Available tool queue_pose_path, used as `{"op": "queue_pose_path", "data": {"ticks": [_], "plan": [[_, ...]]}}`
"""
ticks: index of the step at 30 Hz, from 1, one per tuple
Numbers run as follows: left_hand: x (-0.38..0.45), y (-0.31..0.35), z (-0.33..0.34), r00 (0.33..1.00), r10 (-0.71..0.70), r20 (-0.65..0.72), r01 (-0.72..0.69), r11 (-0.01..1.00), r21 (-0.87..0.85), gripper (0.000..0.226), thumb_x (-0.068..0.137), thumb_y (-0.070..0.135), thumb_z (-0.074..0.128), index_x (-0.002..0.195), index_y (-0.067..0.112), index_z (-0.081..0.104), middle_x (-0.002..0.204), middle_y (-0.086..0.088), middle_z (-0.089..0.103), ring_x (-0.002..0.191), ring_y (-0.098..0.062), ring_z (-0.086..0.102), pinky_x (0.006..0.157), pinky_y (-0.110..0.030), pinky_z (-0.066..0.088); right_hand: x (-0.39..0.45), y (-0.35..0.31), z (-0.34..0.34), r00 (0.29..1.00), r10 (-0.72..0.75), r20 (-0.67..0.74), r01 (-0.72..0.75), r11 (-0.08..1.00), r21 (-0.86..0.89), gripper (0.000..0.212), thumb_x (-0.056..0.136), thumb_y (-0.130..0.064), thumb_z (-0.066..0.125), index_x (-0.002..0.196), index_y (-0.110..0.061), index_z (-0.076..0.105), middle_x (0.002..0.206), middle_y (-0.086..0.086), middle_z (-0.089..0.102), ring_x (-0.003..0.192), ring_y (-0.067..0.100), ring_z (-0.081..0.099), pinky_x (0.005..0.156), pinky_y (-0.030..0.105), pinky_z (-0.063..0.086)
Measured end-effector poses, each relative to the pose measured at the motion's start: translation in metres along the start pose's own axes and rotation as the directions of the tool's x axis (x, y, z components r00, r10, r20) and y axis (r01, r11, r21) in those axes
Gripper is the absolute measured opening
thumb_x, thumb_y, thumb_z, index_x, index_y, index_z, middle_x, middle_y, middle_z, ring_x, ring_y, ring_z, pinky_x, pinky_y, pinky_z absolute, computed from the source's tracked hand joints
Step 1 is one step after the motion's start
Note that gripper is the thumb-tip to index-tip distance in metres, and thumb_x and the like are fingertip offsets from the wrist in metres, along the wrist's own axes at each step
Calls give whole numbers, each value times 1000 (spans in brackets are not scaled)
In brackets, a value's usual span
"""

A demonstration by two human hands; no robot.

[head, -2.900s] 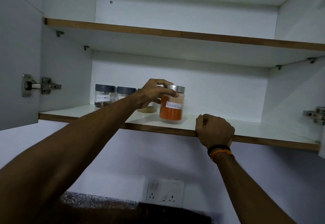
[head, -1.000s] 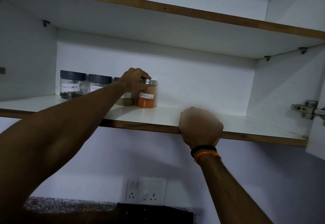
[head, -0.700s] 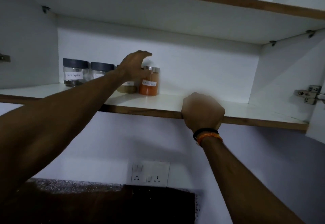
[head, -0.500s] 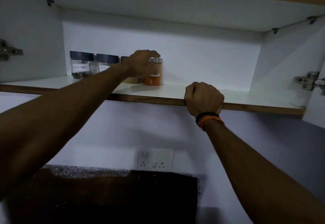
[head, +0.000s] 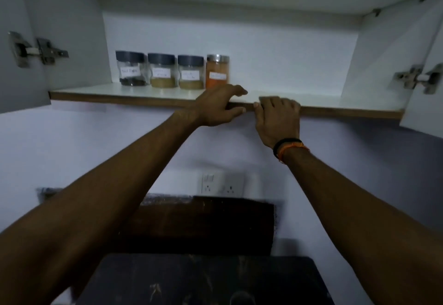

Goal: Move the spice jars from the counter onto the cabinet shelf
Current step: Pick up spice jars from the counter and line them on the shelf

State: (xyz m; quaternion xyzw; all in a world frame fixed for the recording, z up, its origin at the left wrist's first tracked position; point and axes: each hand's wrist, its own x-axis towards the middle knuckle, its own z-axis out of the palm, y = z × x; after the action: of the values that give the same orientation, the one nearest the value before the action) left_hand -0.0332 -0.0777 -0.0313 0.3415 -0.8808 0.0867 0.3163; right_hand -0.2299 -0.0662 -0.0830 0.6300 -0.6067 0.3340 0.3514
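Orange-filled, steel-lidded glass spice jar (head: 217, 71) stands upright just beyond the nearer, empty left hand (head: 219, 107), fingers loosely spread on the shelf's wooden edge (head: 134, 99).

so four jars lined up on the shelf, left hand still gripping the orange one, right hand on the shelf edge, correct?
Not quite. In the head view the left hand holds no jar; it rests on the shelf edge beside the right hand. The orange jar stands free, last of four.
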Motion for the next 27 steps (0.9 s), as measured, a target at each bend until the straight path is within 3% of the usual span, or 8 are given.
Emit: {"op": "queue_pose_path", "data": {"ticks": [4,7,10,14,18,24,27], "plan": [[-35,17,19,995,74,-67,-72,997,33,54,91,29,67,139,7,55,137,-17,59,128,-31,53,108,-41,37,-24,-12,-13,994,-44,98,41,999,33,62,90,-31,51,147,-10,40,146,13,47,136,33,40,117,50,21],[-57,26,33,987,73,-141,-66,997,48,53,89,27,66,139,9,56,142,-16,55,136,-32,46,113,-43,30,-44,-21,-21,994,-20,105,9,995,99,71,86,-23,53,153,-12,32,158,14,32,146,34,27,115,50,26],[-77,34,53,994,18,-109,-19,1000,-9,52,90,27,65,137,6,56,142,-14,56,135,-31,47,114,-42,32,-71,-25,-18,990,-16,141,-3,991,137,70,84,-20,53,152,-15,36,159,15,30,144,33,30,111,47,30],[-124,44,100,997,-66,26,69,990,-124,52,90,21,67,137,3,56,140,-17,57,131,-33,50,111,-38,32,-133,-22,1,949,-15,315,-55,976,213,64,82,-14,57,145,-13,45,148,15,41,132,34,42,103,42,34],[-178,62,154,954,-173,245,228,949,-218,50,88,18,69,134,4,58,132,-17,62,122,-32,56,105,-35,37,-209,-12,19,832,-22,554,-100,977,188,55,81,-12,57,136,-11,55,134,16,51,117,37,50,95,41,39],[-248,99,224,787,-141,600,376,881,-286,41,89,18,69,128,9,60,120,-10,65,110,-23,62,100,-40,49,-312,-6,31,612,-3,791,-222,959,175,38,88,-23,58,125,-12,60,125,15,53,107,37,55,94,46,45],[-276,111,249,696,-133,705,446,850,-280,42,91,18,68,130,9,58,124,-10,64,113,-24,62,100,-41,50,-353,-8,31,540,4,842,-240,959,150,34,88,-34,62,116,-14,61,118,12,55,104,34,57,91,46,48]]}}
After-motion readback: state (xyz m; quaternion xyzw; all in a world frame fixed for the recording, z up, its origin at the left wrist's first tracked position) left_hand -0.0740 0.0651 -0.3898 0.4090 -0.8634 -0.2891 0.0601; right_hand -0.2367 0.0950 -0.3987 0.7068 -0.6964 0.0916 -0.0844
